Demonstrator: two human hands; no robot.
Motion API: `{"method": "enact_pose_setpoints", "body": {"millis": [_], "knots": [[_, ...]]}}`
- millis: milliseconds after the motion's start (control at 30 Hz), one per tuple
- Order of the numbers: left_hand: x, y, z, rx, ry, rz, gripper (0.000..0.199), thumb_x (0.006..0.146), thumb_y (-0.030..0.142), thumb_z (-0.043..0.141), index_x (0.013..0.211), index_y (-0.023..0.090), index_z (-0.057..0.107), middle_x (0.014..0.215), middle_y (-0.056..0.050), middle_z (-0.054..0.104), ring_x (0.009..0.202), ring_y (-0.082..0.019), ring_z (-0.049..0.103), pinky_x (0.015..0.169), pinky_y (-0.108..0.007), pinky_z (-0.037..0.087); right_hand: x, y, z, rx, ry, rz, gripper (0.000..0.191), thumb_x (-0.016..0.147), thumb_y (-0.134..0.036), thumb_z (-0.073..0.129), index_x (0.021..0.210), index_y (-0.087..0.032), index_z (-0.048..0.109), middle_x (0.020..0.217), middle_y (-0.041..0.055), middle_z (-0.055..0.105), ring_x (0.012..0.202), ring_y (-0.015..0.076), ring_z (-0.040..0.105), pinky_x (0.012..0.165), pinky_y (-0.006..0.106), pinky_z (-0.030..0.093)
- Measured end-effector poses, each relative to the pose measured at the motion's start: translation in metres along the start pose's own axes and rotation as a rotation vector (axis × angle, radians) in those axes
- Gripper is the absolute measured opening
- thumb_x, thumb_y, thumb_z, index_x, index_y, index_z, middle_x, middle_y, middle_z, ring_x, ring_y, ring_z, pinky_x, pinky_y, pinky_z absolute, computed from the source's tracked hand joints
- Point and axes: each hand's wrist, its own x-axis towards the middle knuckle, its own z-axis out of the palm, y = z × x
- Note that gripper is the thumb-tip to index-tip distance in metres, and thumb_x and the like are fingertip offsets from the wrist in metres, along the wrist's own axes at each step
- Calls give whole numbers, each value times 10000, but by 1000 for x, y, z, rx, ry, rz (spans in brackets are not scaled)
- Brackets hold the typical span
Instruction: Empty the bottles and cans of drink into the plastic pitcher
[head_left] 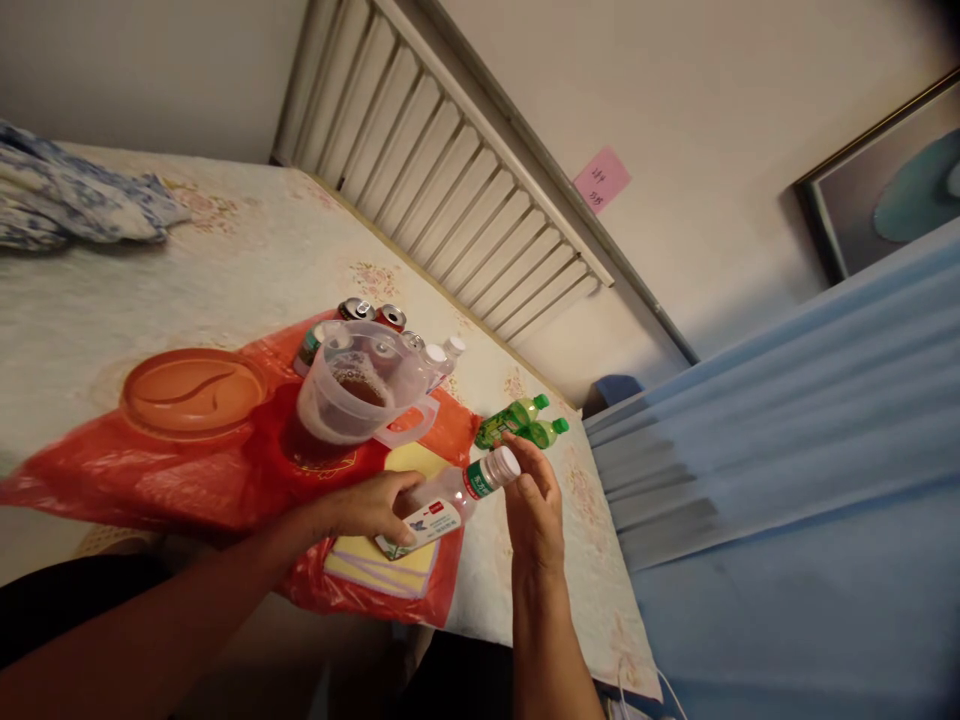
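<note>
A clear plastic bottle [435, 522] with a white cap and a white label is held tilted in my left hand [375, 507], whose fingers wrap round its lower part. My right hand [534, 495] is raised beside the cap with its fingers apart, holding nothing. Beyond my left hand stands a translucent pitcher [319, 400] with foamy brown liquid. A folded yellow cloth [382, 567] lies under the bottle on a red plastic bag [255, 490]. Left of the pitcher is a round orange lid [193, 392].
Several cans [391, 316] and bottles stand behind the pitcher. Two green bottles [514, 420] lie beyond my right hand. A patterned cloth [82, 195] rests at the table's far left. A radiator [442, 170] and a blue curtain [772, 420] border the table [247, 250].
</note>
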Motion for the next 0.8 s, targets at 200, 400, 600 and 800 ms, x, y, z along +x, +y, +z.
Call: {"method": "enact_pose_setpoints", "body": {"millis": [200,400,600,800], "knots": [[0,3,-1,11,10,1,534,562,266,721,1072,183,588,975,1,667,865,-212,605,662,-244,458,1,9,-4,-35,89,-10,352,623,-283,852,947,-219,729,946,26,725,891,195,651,833,324,491],[-2,5,-1,26,14,0,470,570,286,705,1009,178,576,906,6,644,802,-194,591,621,-239,442,0,13,1,-54,116,-44,503,652,-356,823,1115,-219,681,1046,53,705,970,220,647,891,369,487],[1,-2,0,-24,-10,0,490,571,279,712,1027,178,564,895,4,640,782,-197,596,622,-246,433,0,10,0,-38,88,-3,564,626,-346,845,1143,-207,667,1023,74,707,955,234,650,869,383,496],[1,-1,-1,8,-5,2,490,558,287,724,1014,193,574,881,17,642,783,-202,595,619,-246,431,-3,14,3,-132,94,-59,602,664,-353,817,1224,-216,642,1009,41,674,920,200,637,844,340,498]]}}
